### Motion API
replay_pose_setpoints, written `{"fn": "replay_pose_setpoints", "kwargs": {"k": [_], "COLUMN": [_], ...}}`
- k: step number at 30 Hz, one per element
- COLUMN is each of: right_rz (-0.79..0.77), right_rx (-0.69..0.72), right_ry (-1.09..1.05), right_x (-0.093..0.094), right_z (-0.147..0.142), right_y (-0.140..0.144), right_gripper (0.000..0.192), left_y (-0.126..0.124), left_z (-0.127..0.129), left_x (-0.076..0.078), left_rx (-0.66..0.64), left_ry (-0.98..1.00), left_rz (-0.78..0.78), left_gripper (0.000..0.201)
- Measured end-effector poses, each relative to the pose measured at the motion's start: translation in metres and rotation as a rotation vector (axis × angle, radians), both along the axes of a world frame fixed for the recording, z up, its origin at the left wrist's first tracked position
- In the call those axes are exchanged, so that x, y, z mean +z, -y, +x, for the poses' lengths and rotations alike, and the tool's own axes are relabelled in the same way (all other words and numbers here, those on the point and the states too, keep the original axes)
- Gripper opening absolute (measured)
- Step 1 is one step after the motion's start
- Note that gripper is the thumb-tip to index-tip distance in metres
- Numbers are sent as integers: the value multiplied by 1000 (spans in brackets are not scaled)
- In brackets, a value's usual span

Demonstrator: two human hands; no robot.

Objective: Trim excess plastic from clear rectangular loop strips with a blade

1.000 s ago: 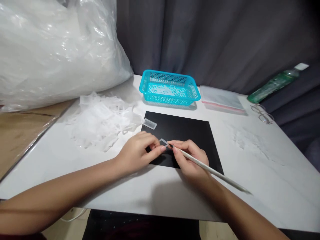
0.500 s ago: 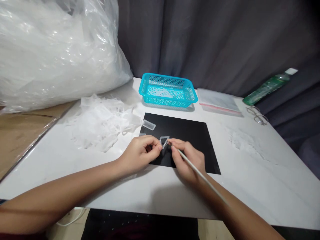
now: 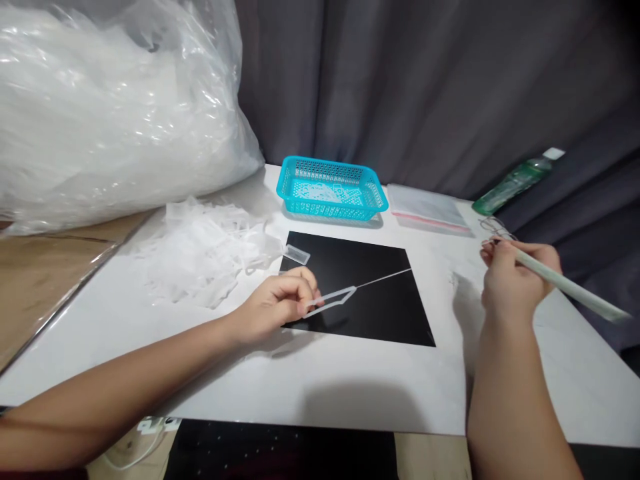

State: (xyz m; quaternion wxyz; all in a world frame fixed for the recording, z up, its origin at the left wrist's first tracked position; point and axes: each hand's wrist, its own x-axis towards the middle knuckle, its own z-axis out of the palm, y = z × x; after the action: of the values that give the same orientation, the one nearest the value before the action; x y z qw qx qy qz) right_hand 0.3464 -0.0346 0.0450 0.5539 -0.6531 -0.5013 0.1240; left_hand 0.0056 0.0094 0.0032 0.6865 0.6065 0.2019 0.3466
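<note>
My left hand (image 3: 280, 300) pinches one end of a translucent plastic rectangular frame (image 3: 345, 297) above a black mat (image 3: 390, 313). From the frame's far corner a thin pale strand (image 3: 383, 278) stretches taut to the right, and its far end is lost against the white table. My right hand (image 3: 520, 277) is raised right of the mat, fingers closed around a pale, slender stick-like tool (image 3: 570, 285) whose working tip I cannot make out. A small clear rectangular piece (image 3: 297, 255) lies at the mat's upper left edge.
Left of the mat is a heap of translucent plastic pieces (image 3: 200, 253), with a large clear bag (image 3: 125, 120) behind. A blue basket (image 3: 325, 210) holds white bits. Beyond lie plastic sleeves (image 3: 430, 207), a green bottle (image 3: 515, 187) and eyeglasses (image 3: 493, 225), before a dark curtain (image 3: 400, 87).
My right hand has swung away to the right with the tool, and a strand now extends from the frame. My left hand stays nearly in place, the frame tilted to the right.
</note>
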Motion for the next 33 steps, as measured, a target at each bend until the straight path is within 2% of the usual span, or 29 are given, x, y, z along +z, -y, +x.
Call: {"fn": "replay_pose_setpoints", "kwargs": {"k": [4, 8, 10, 12, 15, 18, 20, 22, 25, 28, 30, 33], "right_rz": [4, -5, -61, -146, -128, 55, 192, 346, 499, 534, 477, 419], "right_rx": [171, 380, 513, 619, 650, 560, 440, 281, 49, -98, -116, -127], "right_ry": [-195, -601, -806, -915, -986, -976, -921, -895, -899, -807, -723, -656], "right_x": [-1, -15, -23, -30, -32, -25, -17, -9, 2, 7, 5, -1], "right_z": [-34, -76, -96, -110, -113, -93, -71, -47, -12, 20, 42, 73], "right_y": [4, 9, 11, 11, 10, 8, 6, 5, 5, 15, 25, 33], "right_gripper": [15, 16, 15, 17, 18, 13, 10, 10, 27, 45, 50, 52], "left_y": [3, -4, -11, -18, -26, -27, -26, -25, -27, -28, -29, -28], "left_z": [8, 11, 7, 3, -2, -4, -5, -6, -6, -6, -6, -9], "left_x": [5, 18, 23, 25, 22, 17, 15, 13, 10, 9, 10, 13], "left_rx": [47, 190, 243, 265, 265, 173, 72, -12, -105, -142, -146, -182], "left_ry": [144, 398, 463, 432, 182, -173, -351, -460, -514, -479, -478, -595], "left_rz": [-208, -504, -604, -626, -459, -193, -95, -66, -98, -172, -179, -33], "left_gripper": [10, 16, 17, 17, 16, 13, 13, 13, 11, 11, 11, 13]}}
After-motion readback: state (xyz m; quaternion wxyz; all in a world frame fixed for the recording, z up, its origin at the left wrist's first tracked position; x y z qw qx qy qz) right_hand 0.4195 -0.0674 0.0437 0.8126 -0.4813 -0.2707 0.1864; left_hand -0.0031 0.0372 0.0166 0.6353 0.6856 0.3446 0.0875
